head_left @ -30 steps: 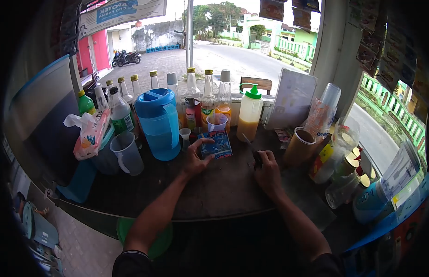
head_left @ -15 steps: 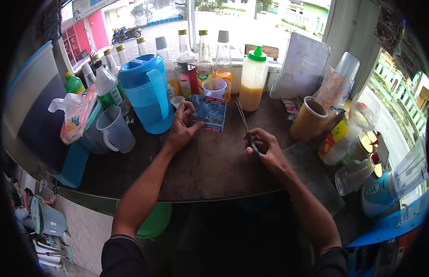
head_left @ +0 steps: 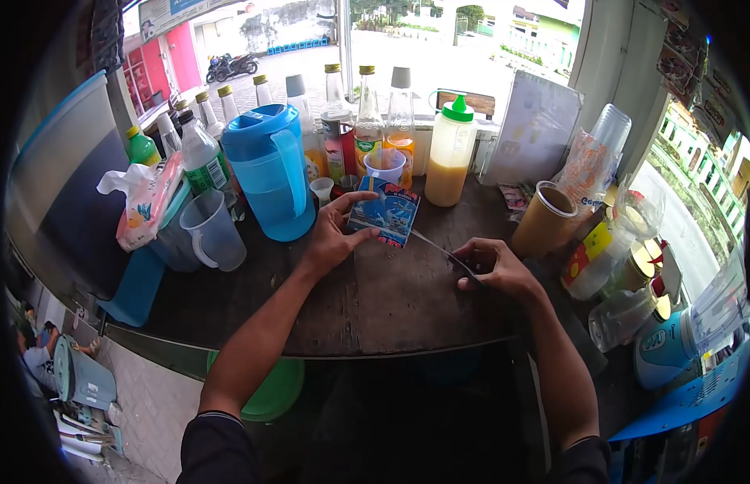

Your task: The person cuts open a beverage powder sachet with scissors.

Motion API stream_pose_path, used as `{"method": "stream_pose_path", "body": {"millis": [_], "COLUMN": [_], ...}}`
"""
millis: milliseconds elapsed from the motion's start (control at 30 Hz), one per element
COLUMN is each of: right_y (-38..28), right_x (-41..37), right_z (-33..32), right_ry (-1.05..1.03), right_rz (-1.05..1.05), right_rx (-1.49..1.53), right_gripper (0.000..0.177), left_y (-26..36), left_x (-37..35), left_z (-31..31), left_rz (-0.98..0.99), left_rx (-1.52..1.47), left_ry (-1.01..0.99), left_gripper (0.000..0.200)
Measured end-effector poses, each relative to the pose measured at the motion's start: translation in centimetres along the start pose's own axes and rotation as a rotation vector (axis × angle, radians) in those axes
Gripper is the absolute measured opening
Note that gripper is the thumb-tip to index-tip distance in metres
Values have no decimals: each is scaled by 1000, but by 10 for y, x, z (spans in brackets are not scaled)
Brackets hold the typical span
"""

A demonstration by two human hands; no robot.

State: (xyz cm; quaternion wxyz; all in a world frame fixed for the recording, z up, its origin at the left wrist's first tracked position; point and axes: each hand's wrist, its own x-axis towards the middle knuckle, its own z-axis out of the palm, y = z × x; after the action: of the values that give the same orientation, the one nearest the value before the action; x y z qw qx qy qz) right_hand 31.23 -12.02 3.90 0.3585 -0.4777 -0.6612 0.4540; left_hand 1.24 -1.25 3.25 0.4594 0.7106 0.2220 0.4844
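Note:
Between thumb and fingers, my left hand [head_left: 339, 234] grips a blue sachet [head_left: 385, 213] with red printing, tilted above the dark table [head_left: 335, 310]. My right hand [head_left: 497, 266] is closed round the handles of a pair of scissors [head_left: 441, 250]. Their blades point up and left, with the tips right at the sachet's lower right edge. Just behind the sachet stand a small clear cup [head_left: 385, 165] and a squeeze bottle [head_left: 450, 153] with a green cap and yellowish liquid. A blue lidded pitcher [head_left: 270, 173] is left of my left hand.
Several glass bottles [head_left: 367, 109] line the window side. At left are a clear measuring jug [head_left: 214, 234] and a tissue pack [head_left: 149, 206]. On the right stand a brown container [head_left: 543, 222], stacked plastic cups [head_left: 605, 133] and a blue blender [head_left: 665, 351]. A green basin [head_left: 274, 387] sits below the table edge.
The scissors have swung from nearly upright to a left-pointing slant, bringing their tips to the sachet. The sachet is now more tilted, and the whole view has shifted slightly.

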Motion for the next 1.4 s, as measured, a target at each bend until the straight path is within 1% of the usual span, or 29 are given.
{"method": "stream_pose_path", "body": {"millis": [33, 100, 200, 267, 333, 633, 767, 833, 933, 1133, 1333, 1400], "right_y": [-1, -4, -3, 0, 1, 4, 1, 1, 2, 4, 1, 2], "right_x": [-2, -2, -3, -3, -2, 1, 1, 1, 1, 2, 1, 1], "right_z": [0, -1, -4, -5, -6, -8, -8, -8, -8, -7, -7, -8], "right_ry": [2, -40, -66, -74, -84, -143, -150, -146, -145, -145, -141, -152], "right_rz": [8, 59, 81, 77, 70, 40, 95, 112, 100, 71, 83, 58], "right_rx": [6, 88, 143, 152, 160, 127, 116, 104, 101, 87, 71, 59], "right_gripper": [51, 52, 52, 51, 50, 50, 51, 50, 51, 52, 51, 50], "left_y": [1, 2, 2, 1, 0, -1, -3, -3, -4, -6, -5, -6], "left_x": [-2, -2, -4, -4, -4, -3, -4, -4, -4, -4, -5, -5], "left_z": [3, 6, 8, 9, 10, 11, 11, 12, 11, 13, 13, 13], "left_rz": [-27, -21, -35, -54, -34, -30, -45, -16, -40, -29, -32, -28], "left_rx": [-11, -13, -21, -31, -3, 8, -19, 13, 14, 21, 32, 23], "left_ry": [-12, -30, -62, -80, -74, -130, -148, -133, -143, -125, -125, -122], "left_gripper": [55, 56, 56, 56, 56, 55, 56, 56, 56, 58, 57, 57]}}
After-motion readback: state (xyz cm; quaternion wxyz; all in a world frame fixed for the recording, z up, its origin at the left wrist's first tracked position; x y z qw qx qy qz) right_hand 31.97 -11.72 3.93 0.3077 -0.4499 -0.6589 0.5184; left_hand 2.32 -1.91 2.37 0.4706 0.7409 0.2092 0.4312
